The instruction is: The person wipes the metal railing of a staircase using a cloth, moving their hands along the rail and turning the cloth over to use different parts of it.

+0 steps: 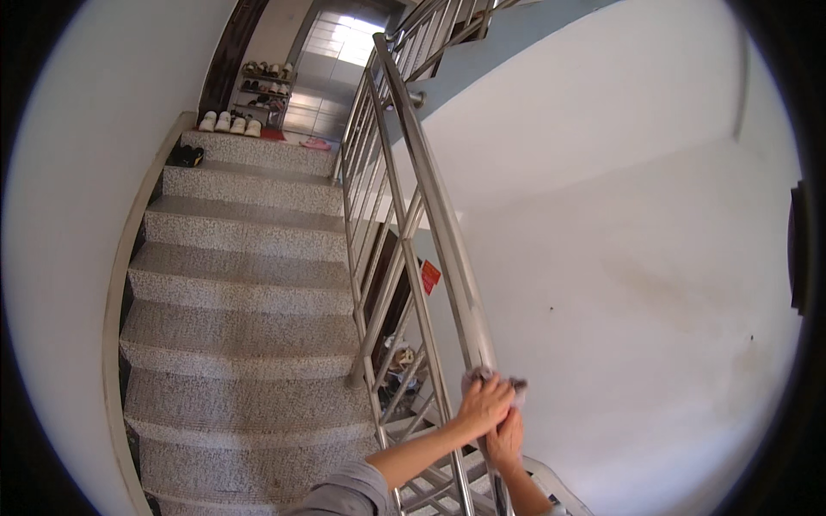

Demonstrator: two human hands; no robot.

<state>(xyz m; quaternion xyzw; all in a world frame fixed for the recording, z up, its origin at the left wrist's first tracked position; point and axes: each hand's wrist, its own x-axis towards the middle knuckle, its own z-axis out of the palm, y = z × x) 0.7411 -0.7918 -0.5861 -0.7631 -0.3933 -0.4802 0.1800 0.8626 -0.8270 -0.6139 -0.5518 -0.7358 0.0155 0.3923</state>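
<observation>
Both my hands are on the metal handrail (445,226) of the stair railing, low in the picture. A crumpled greyish cloth (519,392) is wrapped over the rail there. My left hand (485,406) lies on top, pressing the cloth against the rail with its fingers bent over it. Just below and to the right, my right hand (506,438) closes around the rail's outer side, its fingertips at the cloth. The part of the rail under the hands and cloth is hidden.
Speckled stone steps (245,329) rise on the left towards a landing. Black shoes (187,155) sit on an upper step; white shoes (230,122), pink slippers (315,144) and a shoe rack (263,90) are on the landing. A white wall (613,258) stands on the right.
</observation>
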